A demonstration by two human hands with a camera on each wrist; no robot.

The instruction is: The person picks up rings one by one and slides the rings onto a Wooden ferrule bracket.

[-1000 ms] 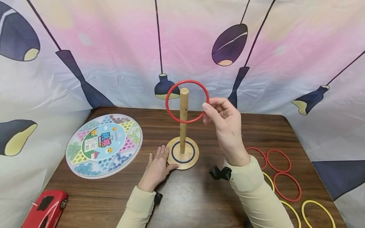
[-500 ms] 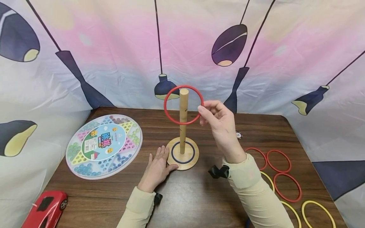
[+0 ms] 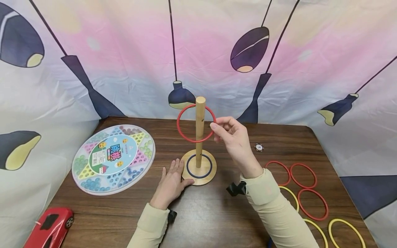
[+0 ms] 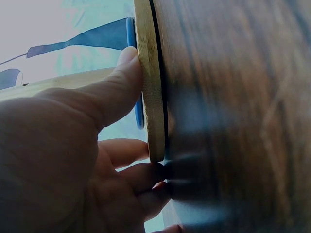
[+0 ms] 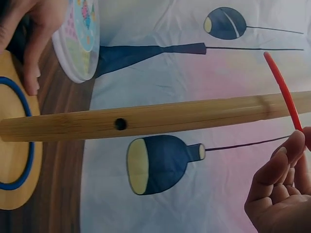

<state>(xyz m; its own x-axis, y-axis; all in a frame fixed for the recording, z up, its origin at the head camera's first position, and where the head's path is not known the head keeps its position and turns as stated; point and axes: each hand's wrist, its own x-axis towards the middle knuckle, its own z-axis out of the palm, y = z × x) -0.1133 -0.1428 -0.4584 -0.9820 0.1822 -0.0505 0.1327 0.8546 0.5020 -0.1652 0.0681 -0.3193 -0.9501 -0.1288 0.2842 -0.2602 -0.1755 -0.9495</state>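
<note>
A wooden peg (image 3: 200, 119) stands upright on its round base (image 3: 206, 168), with a dark blue ring (image 3: 199, 177) lying flat on the base. My right hand (image 3: 234, 143) pinches a red ring (image 3: 198, 141) between thumb and fingertips. The ring encircles the upper part of the peg and tilts, its near side passing in front of the wood. The right wrist view shows the red ring (image 5: 282, 85) edge-on. My left hand (image 3: 169, 184) rests at the base's left side, fingers extended. In the left wrist view its thumb (image 4: 114, 92) lies on the base's edge (image 4: 149, 97).
Several red rings (image 3: 327, 206) and yellow rings (image 3: 359, 232) lie at the right, some partly under my right sleeve. A marble board game (image 3: 113, 158) sits at the left, a red toy car (image 3: 49, 227) at front left. A poker chip (image 3: 258, 147) lies beyond the right hand.
My right hand has moved down and slightly left with the red ring. The ring, earlier in front of the peg's top, is now around the peg below its tip. The left hand has stayed still.
</note>
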